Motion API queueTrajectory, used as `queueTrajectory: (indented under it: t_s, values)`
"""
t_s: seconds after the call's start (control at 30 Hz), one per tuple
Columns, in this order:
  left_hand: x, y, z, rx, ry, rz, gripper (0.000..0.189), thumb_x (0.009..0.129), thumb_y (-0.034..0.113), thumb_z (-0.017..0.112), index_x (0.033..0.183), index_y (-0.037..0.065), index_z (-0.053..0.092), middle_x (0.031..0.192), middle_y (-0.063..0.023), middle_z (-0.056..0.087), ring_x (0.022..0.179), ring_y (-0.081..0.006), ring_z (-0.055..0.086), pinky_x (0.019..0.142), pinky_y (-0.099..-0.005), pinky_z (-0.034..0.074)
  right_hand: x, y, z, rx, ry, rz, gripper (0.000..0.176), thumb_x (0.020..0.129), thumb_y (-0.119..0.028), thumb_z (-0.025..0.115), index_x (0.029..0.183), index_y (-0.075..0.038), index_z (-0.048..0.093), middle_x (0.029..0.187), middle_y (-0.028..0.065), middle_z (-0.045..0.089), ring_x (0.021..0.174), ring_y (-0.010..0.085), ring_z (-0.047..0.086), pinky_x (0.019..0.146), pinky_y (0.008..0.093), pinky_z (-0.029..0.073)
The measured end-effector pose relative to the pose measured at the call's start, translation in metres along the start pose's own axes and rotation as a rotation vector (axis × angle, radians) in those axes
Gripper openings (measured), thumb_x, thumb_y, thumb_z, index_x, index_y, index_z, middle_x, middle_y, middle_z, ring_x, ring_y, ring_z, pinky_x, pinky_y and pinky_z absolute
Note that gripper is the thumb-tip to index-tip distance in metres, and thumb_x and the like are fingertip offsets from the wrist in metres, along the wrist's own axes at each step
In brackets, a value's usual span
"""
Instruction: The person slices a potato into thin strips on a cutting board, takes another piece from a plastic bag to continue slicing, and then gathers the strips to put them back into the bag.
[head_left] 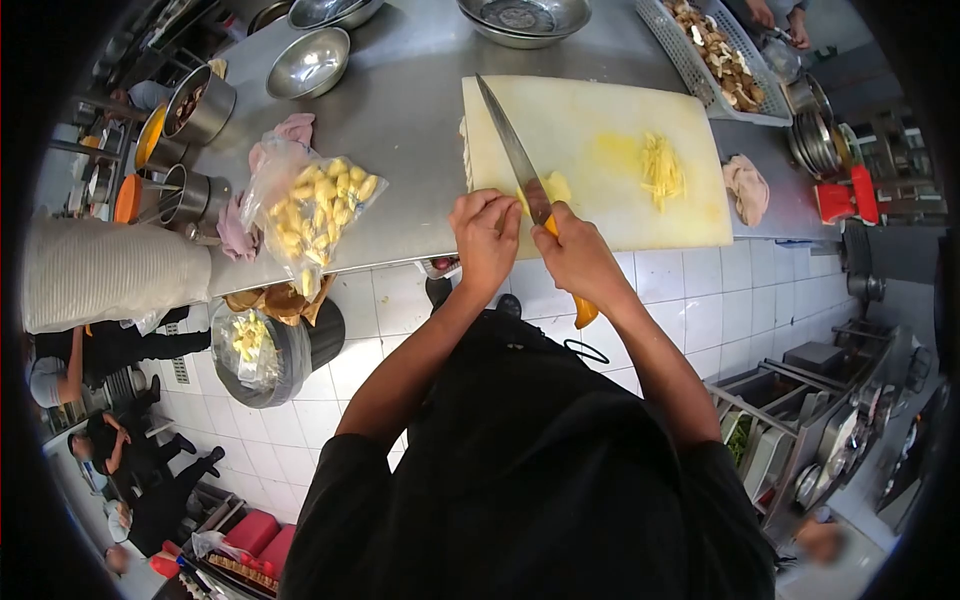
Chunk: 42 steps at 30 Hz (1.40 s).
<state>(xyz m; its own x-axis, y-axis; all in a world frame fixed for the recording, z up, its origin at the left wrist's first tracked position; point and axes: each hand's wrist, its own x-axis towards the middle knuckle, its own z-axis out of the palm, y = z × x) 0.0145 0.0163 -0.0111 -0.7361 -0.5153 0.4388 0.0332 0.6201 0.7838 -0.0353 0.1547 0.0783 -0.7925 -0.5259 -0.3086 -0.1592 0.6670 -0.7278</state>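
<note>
My right hand [580, 255] is wrapped round the yellow-orange handle of a large kitchen knife [513, 140], its blade slanting up and left over the white cutting board [590, 110]. Left of the blade, my left hand [485, 235] has its fingers curled and pinched together at the board's near edge; what they hold, if anything, is hidden. Pale yellow slices [556, 187], which look like ginger, lie beside the blade, partly covered by it. A pile of thin yellow strips [662, 172] sits on the right of the board. A clear plastic bag [315, 215] of peeled yellow pieces lies to the left.
Steel bowls [308, 64] stand at the back of the metal table. A grey basket of cut mushrooms [715, 55] is at back right, near another person's hands. A pink cloth [746, 190] lies right of the board. Below the table's left edge stands a lined bin [262, 365].
</note>
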Motion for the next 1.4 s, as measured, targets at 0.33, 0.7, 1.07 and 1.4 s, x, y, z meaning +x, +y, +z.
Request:
queueTrajectory:
  t_s: [0.33,0.7,1.07,1.4]
  values:
    - [0.0,-0.001,0.001,0.026,0.021,0.016,0.009,0.085,0.009,0.079,0.093,0.005,0.078,0.097,-0.0054,0.069,0.094,-0.0275,0.059,0.087,-0.039,0.046,0.007,0.002,0.007,0.006,-0.007,0.013,0.032,0.103,-0.02,0.053,0.121,0.007,0.052,0.072,0.0202,0.064,0.054,0.0292,0.065,0.055,0.0417,0.052]
    - [-0.002,-0.002,0.0,-0.009,-0.016,-0.041,0.009,0.085,0.009,0.076,0.094,0.007,0.078,0.101,-0.0035,0.068,0.101,-0.0258,0.058,0.094,-0.039,0.042,0.013,-0.001,0.017,-0.087,0.0,0.035,0.037,0.101,-0.021,0.054,0.128,0.006,0.052,0.098,0.0328,0.069,0.095,0.0469,0.069,0.086,0.0521,0.052]
    - [0.001,0.002,0.001,0.035,0.003,0.008,0.009,0.086,0.009,0.076,0.094,0.005,0.077,0.099,-0.0064,0.068,0.096,-0.0283,0.059,0.089,-0.0389,0.045,0.0,-0.008,0.002,-0.02,0.033,0.028,0.031,0.101,-0.022,0.055,0.111,0.007,0.051,0.089,0.0345,0.068,0.091,0.0524,0.066,0.085,0.0575,0.05]
    - [-0.002,0.0,0.001,0.003,0.025,0.024,0.011,0.085,0.011,0.078,0.095,0.007,0.077,0.102,-0.0041,0.067,0.1,-0.027,0.058,0.092,-0.0401,0.042,-0.001,-0.002,0.014,-0.059,0.05,0.033,0.033,0.101,-0.023,0.056,0.118,0.006,0.055,0.09,0.033,0.068,0.093,0.0514,0.066,0.083,0.0544,0.05]
